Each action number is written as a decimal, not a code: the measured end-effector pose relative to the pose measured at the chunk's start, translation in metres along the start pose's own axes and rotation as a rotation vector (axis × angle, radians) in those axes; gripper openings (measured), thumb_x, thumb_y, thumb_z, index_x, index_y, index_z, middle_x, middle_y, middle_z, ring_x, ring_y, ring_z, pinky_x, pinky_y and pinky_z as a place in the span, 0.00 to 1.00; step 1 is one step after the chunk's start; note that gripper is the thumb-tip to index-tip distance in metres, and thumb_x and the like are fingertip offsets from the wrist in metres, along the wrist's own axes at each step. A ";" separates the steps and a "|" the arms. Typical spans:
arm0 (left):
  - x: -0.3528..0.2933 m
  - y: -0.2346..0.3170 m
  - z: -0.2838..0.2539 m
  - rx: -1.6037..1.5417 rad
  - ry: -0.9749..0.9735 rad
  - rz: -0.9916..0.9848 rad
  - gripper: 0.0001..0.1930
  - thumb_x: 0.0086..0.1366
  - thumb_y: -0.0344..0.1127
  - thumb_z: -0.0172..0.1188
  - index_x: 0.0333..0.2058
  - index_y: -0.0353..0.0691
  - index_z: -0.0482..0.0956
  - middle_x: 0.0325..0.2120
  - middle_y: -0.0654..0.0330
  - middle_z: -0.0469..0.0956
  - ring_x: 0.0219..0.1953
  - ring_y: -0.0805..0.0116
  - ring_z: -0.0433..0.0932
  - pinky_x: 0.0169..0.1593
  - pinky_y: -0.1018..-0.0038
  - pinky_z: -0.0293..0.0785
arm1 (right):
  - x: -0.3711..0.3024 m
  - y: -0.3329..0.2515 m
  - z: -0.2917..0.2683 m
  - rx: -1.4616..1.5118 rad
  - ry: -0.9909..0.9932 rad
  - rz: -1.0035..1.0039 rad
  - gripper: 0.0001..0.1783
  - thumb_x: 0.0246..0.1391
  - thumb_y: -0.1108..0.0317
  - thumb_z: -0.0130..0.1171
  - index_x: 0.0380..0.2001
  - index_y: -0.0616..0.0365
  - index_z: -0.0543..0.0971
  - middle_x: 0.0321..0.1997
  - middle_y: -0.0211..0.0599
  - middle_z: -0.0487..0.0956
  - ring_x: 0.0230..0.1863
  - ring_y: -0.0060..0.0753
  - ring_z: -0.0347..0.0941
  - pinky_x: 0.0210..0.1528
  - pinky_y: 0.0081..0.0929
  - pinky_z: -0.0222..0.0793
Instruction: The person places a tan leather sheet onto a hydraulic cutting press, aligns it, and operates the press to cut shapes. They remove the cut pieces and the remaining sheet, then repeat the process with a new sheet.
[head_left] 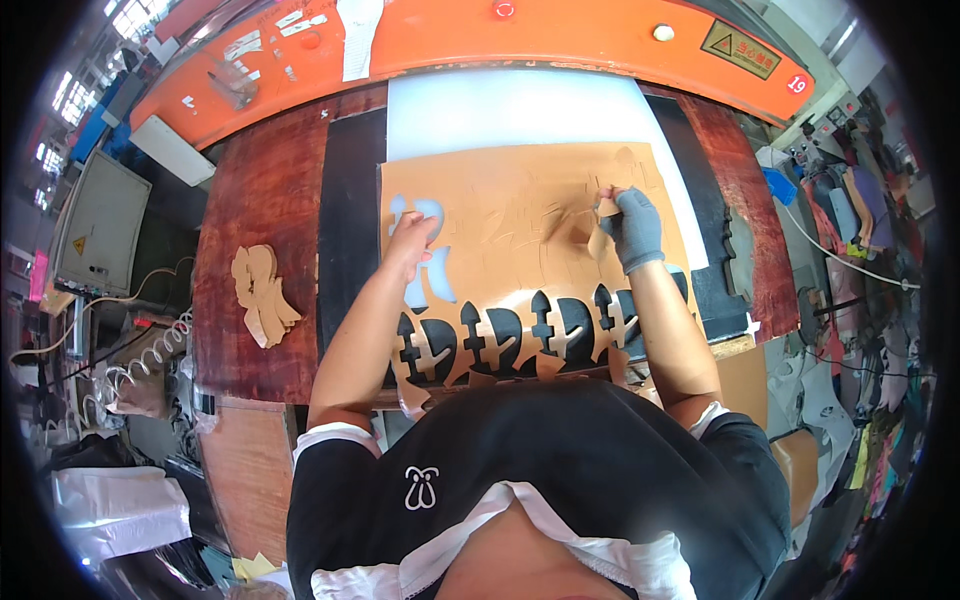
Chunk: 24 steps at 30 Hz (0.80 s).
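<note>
A tan sheet lies in front of me, scored with several cut outlines. My right hand, in a grey glove with bare fingertips, is closed on a small tan cut piece and lifts it above the sheet's right side, where the material bulges. Bare, my left hand rests at the sheet's left side with its fingers curled together; what they grip, if anything, is hidden. White shows through shaped openings beside it. Along the near edge, a row of similar openings shows black underneath.
Under the sheet are a white board and a black mat on a reddish-brown table. Stacked tan cut pieces lie at the left. An orange machine beam spans the far side. Grey pieces sit at the right.
</note>
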<state>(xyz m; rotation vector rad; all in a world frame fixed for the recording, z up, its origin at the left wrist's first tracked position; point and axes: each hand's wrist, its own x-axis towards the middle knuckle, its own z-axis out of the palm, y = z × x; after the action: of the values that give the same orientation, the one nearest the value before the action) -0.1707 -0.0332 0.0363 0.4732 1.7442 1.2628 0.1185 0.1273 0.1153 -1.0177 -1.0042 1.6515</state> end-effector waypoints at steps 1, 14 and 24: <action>0.008 0.003 -0.004 -0.054 -0.079 -0.102 0.28 0.59 0.48 0.55 0.54 0.39 0.61 0.47 0.57 0.68 0.46 0.68 0.69 0.36 0.70 0.65 | -0.001 0.001 -0.001 -0.050 -0.057 0.026 0.07 0.53 0.68 0.49 0.31 0.57 0.75 0.32 0.35 0.78 0.30 0.25 0.73 0.28 0.20 0.72; -0.051 0.034 0.069 0.563 -0.340 0.474 0.18 0.64 0.44 0.51 0.49 0.41 0.69 0.35 0.60 0.73 0.41 0.68 0.72 0.45 0.70 0.69 | 0.007 -0.006 0.005 0.018 -0.132 0.107 0.08 0.53 0.68 0.47 0.32 0.60 0.74 0.30 0.38 0.78 0.28 0.25 0.73 0.26 0.19 0.70; -0.069 0.038 0.151 -0.205 -0.377 0.242 0.33 0.66 0.48 0.49 0.62 0.38 0.49 0.56 0.53 0.60 0.56 0.66 0.63 0.55 0.70 0.63 | -0.036 -0.010 0.017 -0.329 -0.186 -0.265 0.11 0.57 0.64 0.51 0.28 0.60 0.76 0.26 0.30 0.78 0.22 0.16 0.68 0.24 0.15 0.64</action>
<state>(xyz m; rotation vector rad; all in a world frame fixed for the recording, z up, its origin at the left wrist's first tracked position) -0.0163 0.0147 0.0907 0.7639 1.2558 1.3991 0.1142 0.0920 0.1362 -0.9034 -1.5048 1.4071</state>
